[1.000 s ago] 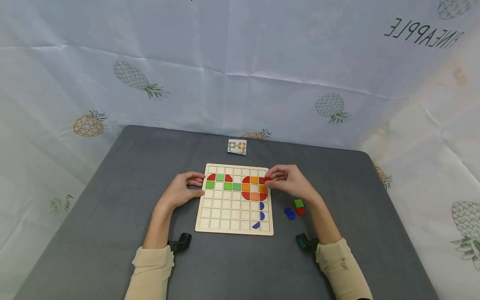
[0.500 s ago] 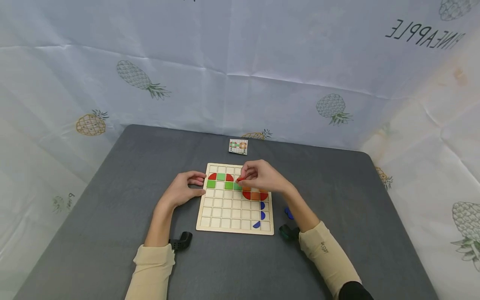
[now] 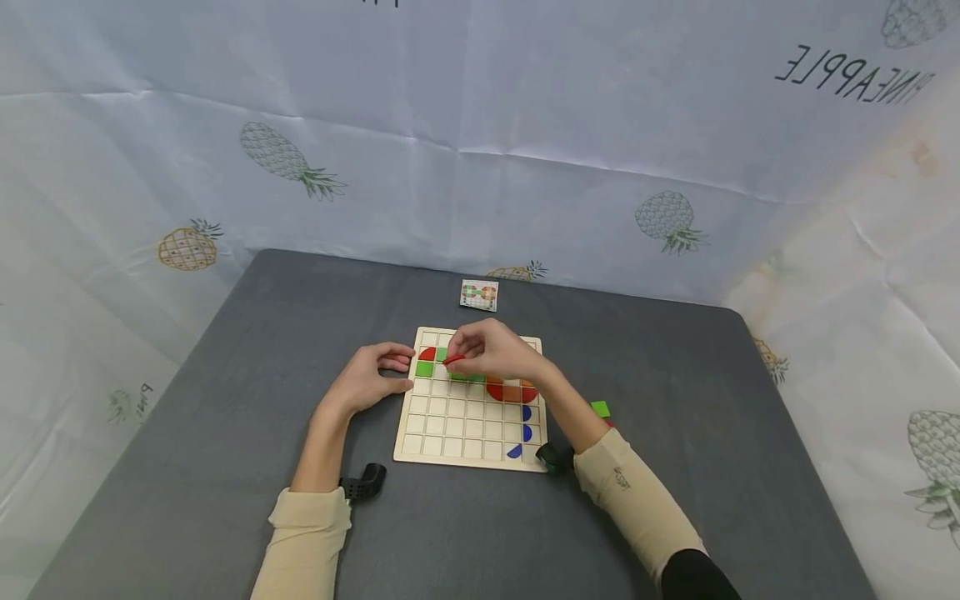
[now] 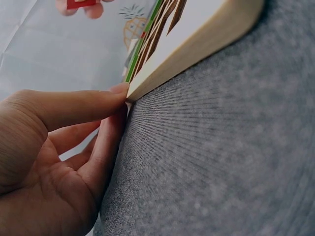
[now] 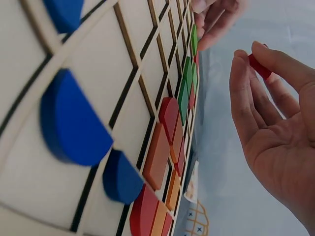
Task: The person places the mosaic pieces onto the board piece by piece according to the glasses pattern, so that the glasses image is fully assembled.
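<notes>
Looking light, stiff, edge-grippable imo, a flat red block point(image 5: 259, 67) is being pinched by the right hand point(image 3: 498, 350) over the pale wooden grid board point(image 3: 453, 427). Left hand point(image 3: 363, 382) is being rested loosely against the board.

At the right edge, the right hand point(image 5: 278, 128) pinches a red piece point(image 5: 260, 67) between thumb and finger, apart from the gridded board point(image 5: 93, 56) filling the left. Blue pieces point(image 5: 76, 123) lie down the board's left part, red and orange pieces point(image 5: 156, 156) at lower centre, green pieces point(image 5: 184, 98) above them. The left hand point(image 5: 221, 19) shows at top centre, pale cloth point(image 5: 246, 191) at lower right
</notes>
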### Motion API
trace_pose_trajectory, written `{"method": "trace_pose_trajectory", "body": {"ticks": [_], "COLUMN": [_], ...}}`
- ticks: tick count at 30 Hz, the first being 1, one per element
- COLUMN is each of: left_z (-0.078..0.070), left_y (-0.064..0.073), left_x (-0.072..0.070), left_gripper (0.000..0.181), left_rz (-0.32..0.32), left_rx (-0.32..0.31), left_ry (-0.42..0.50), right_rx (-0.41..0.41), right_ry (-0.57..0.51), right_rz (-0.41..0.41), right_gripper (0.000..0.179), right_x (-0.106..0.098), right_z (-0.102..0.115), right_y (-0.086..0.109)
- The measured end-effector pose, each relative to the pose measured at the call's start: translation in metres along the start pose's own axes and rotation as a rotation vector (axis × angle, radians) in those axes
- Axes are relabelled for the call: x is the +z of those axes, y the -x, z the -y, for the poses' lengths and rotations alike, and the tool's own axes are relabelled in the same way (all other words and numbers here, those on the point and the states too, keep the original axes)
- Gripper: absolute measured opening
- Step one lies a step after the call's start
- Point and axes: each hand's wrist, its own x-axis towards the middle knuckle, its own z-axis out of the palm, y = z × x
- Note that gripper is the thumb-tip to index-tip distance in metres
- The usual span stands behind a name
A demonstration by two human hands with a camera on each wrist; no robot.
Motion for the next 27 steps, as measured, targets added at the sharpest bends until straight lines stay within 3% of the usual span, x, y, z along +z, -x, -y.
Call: {"method": "trace_pose_trajectory", "body": {"ticks": [12,27], "left_z": [0.001,0.002], "left_y": [-0.001,-0.002], "left_x": [0.0,-0.001], "left_gripper": [0.052,0.051], "left_rz": [0.005,0.008], "left_rx": [0.003,0.007], "left_ry": [0.002,0.006], "right_rx": [-0.053,0.026], "right_ry": [0.04,-0.003], "right_rz": [0.01,0.039], "right_gripper": [0.016,0.02], "right_x": [0.003,0.007], "right_z": [0.004,0.003], "right_y": [-0.013,-0.021]}}
